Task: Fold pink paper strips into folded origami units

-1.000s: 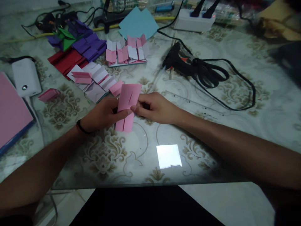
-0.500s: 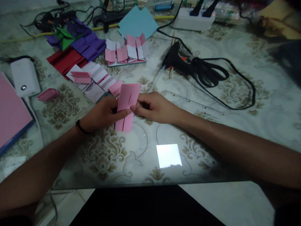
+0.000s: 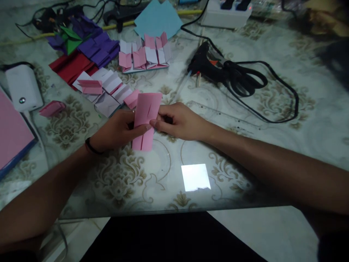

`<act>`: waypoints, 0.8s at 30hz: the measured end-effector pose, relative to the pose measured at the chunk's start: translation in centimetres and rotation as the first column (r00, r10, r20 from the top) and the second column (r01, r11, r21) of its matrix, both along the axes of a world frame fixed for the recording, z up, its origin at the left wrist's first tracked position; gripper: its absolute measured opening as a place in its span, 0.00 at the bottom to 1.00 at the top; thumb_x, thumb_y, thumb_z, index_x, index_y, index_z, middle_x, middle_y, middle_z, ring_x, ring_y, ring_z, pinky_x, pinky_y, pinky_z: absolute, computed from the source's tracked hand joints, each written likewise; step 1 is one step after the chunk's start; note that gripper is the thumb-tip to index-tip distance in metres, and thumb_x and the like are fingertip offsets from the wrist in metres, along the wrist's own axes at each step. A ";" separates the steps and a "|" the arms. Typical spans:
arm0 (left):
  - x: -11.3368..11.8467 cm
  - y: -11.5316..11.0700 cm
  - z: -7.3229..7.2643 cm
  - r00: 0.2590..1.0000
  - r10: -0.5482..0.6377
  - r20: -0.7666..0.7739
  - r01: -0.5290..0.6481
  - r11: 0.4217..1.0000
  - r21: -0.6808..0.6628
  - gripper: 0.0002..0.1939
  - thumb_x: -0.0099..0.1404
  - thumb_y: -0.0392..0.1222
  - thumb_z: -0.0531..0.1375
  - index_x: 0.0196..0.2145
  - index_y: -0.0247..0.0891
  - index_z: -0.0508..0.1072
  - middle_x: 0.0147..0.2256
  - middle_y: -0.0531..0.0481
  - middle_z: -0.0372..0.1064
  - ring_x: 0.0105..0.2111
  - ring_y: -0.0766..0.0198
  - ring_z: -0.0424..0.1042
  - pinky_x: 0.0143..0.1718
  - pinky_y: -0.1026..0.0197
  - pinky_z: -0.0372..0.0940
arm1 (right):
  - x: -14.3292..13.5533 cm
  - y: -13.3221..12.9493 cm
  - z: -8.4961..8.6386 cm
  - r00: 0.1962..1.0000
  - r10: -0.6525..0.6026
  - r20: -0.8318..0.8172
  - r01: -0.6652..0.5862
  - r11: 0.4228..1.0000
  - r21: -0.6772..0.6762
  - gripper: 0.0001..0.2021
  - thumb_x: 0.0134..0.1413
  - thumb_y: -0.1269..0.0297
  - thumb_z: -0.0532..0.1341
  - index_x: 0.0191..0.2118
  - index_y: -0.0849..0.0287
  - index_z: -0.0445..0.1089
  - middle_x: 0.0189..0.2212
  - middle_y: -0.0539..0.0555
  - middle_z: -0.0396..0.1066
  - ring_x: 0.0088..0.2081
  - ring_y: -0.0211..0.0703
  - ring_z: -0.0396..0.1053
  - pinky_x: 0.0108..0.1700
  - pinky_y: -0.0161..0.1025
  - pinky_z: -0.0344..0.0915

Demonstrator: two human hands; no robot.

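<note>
A folded pink paper [image 3: 147, 106] stands tilted between my two hands, its long edges turned in so that a slit runs down the middle. My left hand [image 3: 117, 131] grips it from the left, thumb across the front and fingers behind. From the right, my right hand [image 3: 178, 122] pinches its edge with thumb and forefinger near the middle; the other fingers curl partly out of sight. Just beyond lie folded white-and-pink paper pieces [image 3: 107, 103]. A small folded pink piece [image 3: 52, 108] rests on the table to the left.
A black glue gun [image 3: 204, 63] with coiled cord lies at right, near a clear ruler [image 3: 229, 115]. Behind are purple [image 3: 100, 52] and red folded papers [image 3: 72, 68], blue sheets [image 3: 158, 20] and a white power strip [image 3: 227, 16]. A white power bank [image 3: 24, 87] sits at left.
Both hands keep the same hold on the pink paper, which has barely moved. The whole view has shifted slightly, with things on the table appearing a little higher.
</note>
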State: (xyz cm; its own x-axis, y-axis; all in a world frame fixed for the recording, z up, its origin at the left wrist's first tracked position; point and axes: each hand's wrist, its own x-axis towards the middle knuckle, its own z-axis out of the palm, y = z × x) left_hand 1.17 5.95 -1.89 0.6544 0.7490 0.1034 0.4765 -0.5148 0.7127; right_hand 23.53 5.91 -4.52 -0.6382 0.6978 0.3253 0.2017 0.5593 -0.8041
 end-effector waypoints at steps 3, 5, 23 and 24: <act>-0.1 0.0 0.0 1.000 0.008 -0.007 -0.008 1.000 -0.013 0.19 0.66 0.44 0.61 0.20 0.35 0.62 0.18 0.59 0.50 0.20 0.73 0.50 0.20 0.67 0.47 | 0.0 0.0 0.0 1.000 0.000 0.012 -0.001 1.000 0.003 0.18 0.68 0.55 0.57 0.29 0.61 0.61 0.21 0.44 0.55 0.24 0.31 0.52 0.28 0.30 0.52; -0.1 0.0 -0.1 1.000 0.009 -0.006 -0.009 1.000 -0.024 0.19 0.66 0.44 0.61 0.21 0.35 0.63 0.19 0.58 0.52 0.21 0.72 0.51 0.21 0.67 0.48 | 0.1 0.0 0.1 1.000 0.005 0.025 -0.005 1.000 0.019 0.17 0.69 0.56 0.56 0.29 0.61 0.61 0.21 0.44 0.54 0.24 0.31 0.52 0.28 0.30 0.52; 0.1 0.0 0.1 1.000 0.000 0.022 0.000 0.999 -0.041 0.19 0.65 0.43 0.61 0.20 0.36 0.62 0.18 0.58 0.51 0.20 0.72 0.50 0.21 0.66 0.47 | 0.2 0.0 0.3 0.998 0.014 0.062 -0.018 0.998 0.067 0.16 0.71 0.58 0.54 0.31 0.60 0.62 0.22 0.45 0.55 0.25 0.32 0.53 0.30 0.31 0.52; 0.1 0.0 0.1 1.000 0.003 0.020 -0.002 0.999 -0.045 0.19 0.65 0.43 0.61 0.20 0.36 0.62 0.18 0.58 0.51 0.20 0.72 0.50 0.21 0.66 0.47 | 0.2 0.0 0.3 0.998 0.013 0.061 -0.017 0.998 0.064 0.16 0.71 0.57 0.54 0.31 0.60 0.62 0.22 0.45 0.55 0.25 0.32 0.53 0.30 0.31 0.52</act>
State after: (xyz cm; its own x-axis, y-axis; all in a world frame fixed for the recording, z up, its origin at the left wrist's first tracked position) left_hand 1.28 5.97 -1.82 0.6506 0.7550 0.0821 0.4635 -0.4804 0.7446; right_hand 23.72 5.90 -4.25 -0.6685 0.6664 0.3302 0.2396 0.6133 -0.7526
